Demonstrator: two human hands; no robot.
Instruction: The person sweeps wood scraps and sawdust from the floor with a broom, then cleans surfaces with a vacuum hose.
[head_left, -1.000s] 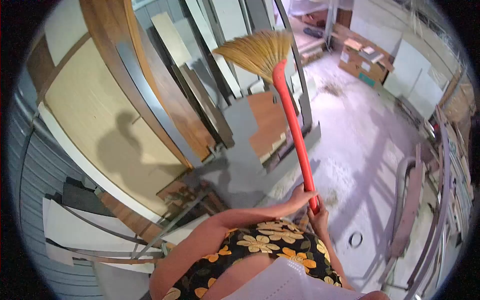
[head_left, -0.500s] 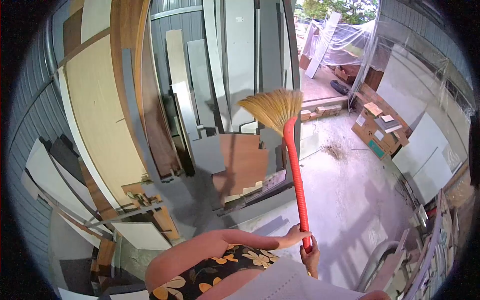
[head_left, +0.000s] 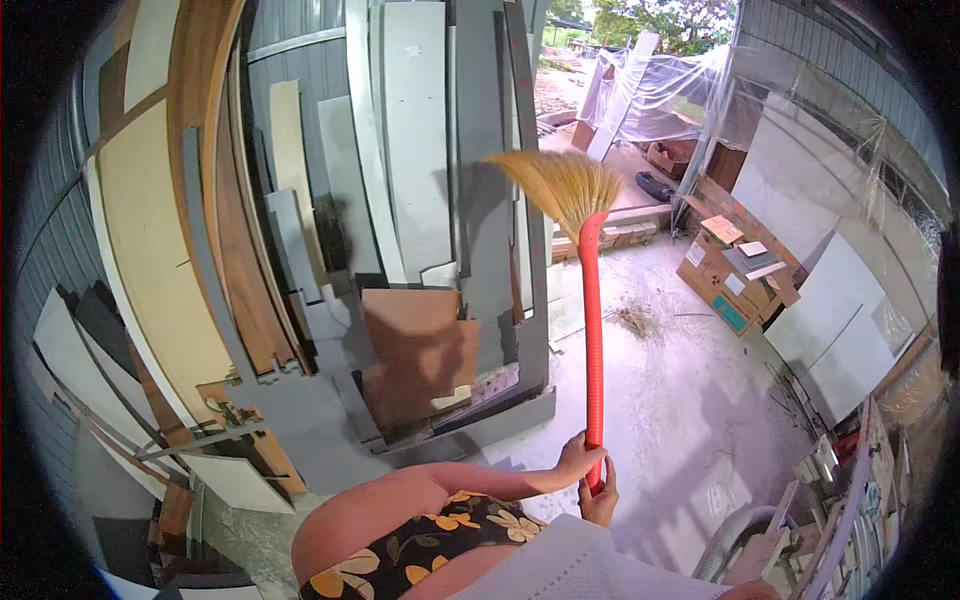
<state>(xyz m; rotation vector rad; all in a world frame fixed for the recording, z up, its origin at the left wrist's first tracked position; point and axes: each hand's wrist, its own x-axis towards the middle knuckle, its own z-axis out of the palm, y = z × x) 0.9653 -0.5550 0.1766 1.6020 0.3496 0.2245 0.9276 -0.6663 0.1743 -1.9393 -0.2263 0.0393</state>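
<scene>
A broom (head_left: 594,340) with a red ribbed handle is held nearly upright, its tan straw bristles raised and fanning to the upper left. My left hand (head_left: 579,458) wraps around the lower part of the handle. Just below it, my right hand (head_left: 600,496) is closed around the handle's bottom end. The bristles hang in the air in front of the leaning boards and do not touch the floor. Part of my right forearm is hidden behind white cloth.
Tall boards (head_left: 415,150) lean along the left wall. A small debris pile (head_left: 634,319) lies on the concrete floor (head_left: 650,400). Cardboard boxes (head_left: 722,289) and white panels (head_left: 840,310) stand right. Scrap lengths and a grey hose (head_left: 728,540) crowd the lower right, with a doorway behind.
My view has turned slightly right, so the boards sit farther left. Both hands keep their hold on the broom, which now stands more upright in view.
</scene>
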